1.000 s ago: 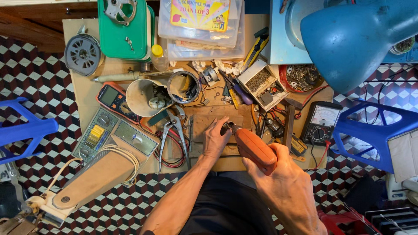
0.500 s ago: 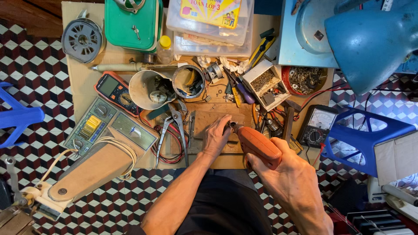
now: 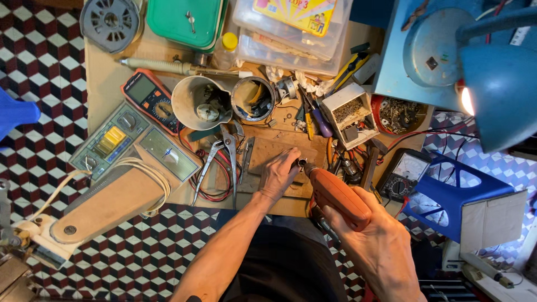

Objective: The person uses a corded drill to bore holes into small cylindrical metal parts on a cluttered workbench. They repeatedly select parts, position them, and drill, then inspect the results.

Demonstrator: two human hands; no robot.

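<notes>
My right hand point(image 3: 376, 247) grips an orange power drill point(image 3: 335, 193) by its rear, its metal chuck pointing up and left. My left hand point(image 3: 278, 174) rests on a small brown board point(image 3: 279, 148) at the workbench's front edge, fingers curled right beside the drill's tip. Whatever the fingers pinch there is too small to tell. Both forearms reach in from the bottom of the view.
Pliers point(image 3: 221, 154) and red wires lie left of the board. A grey meter box point(image 3: 134, 146), an orange multimeter point(image 3: 150, 99), two cups of parts point(image 3: 201, 103), a white parts box point(image 3: 349, 112), an analog meter point(image 3: 404, 173), blue lamp point(image 3: 498, 84) and blue stool point(image 3: 453, 196) crowd the bench.
The view has shifted a little; the bench sits lower and further right in frame. My hands and the drill keep the same pose on the board.
</notes>
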